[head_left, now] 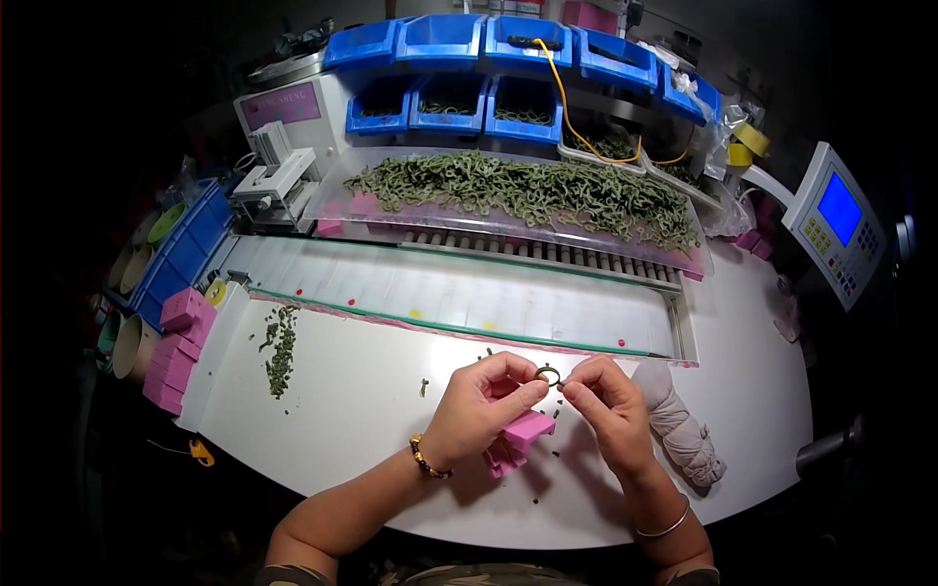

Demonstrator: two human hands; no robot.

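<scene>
Green loop (548, 369), one, pinched by left hand (481, 408), right hand (612, 410) pinching its edge, one grey bundle (678, 424) alongside

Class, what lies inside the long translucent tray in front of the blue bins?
A heap of curled green pieces lies in the translucent tray. What the heap covers beneath cannot be seen.

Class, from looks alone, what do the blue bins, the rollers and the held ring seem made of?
Blue bins: probably moulded plastic, semi-gloss, evenly coloured with pale highlights.
Rollers: likely metal, satin grey with bright streaks.
Held ring: perhaps plant stem, green like the heaped strands; finish too small to tell.
</scene>
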